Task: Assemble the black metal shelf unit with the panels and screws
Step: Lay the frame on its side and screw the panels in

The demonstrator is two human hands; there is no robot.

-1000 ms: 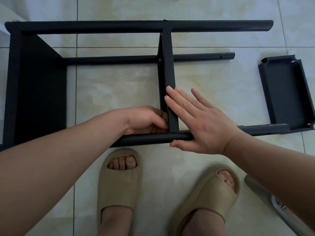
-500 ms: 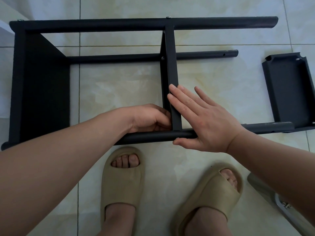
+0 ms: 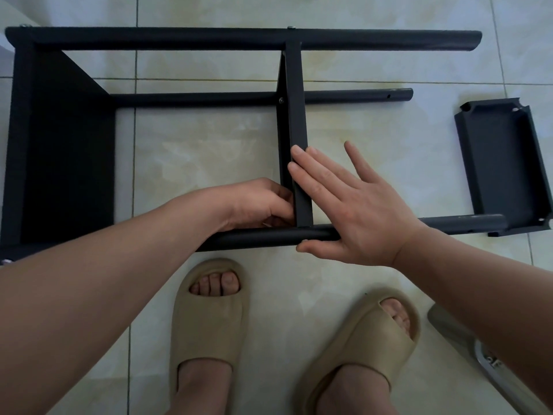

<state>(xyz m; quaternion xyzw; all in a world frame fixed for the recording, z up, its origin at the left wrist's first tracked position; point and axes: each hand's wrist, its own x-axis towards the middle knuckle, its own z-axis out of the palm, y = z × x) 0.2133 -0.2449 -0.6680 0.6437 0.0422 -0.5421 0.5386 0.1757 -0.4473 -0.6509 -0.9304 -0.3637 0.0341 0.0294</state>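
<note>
We find the black shelf frame (image 3: 179, 38) lying on its side on the tiled floor (image 3: 209, 163), partly assembled. We take the middle panel (image 3: 294, 115) as our reference. It stands crosswise between the long tubes, and a screw head (image 3: 281, 100) shows on its left face where the lower far tube (image 3: 209, 98) meets it.

To the left of the middle panel, well apart, the end panel (image 3: 65, 151) closes the frame. To the right of it, well apart, a loose panel (image 3: 502, 163) lies on the floor, its near edge meeting the end of the near tube (image 3: 263, 238).

The left hand (image 3: 260, 202) sits against the left side of the middle panel at its joint with the near tube, fingers curled; we cannot tell whether they pinch anything. The right hand (image 3: 359, 211) lies flat against the right side of the middle panel, fingers straight and somewhat spread, fingertips on its edge, thumb along the near tube.

Nearer the person than the middle panel, two beige slippers (image 3: 209, 319) stand on the floor
</note>
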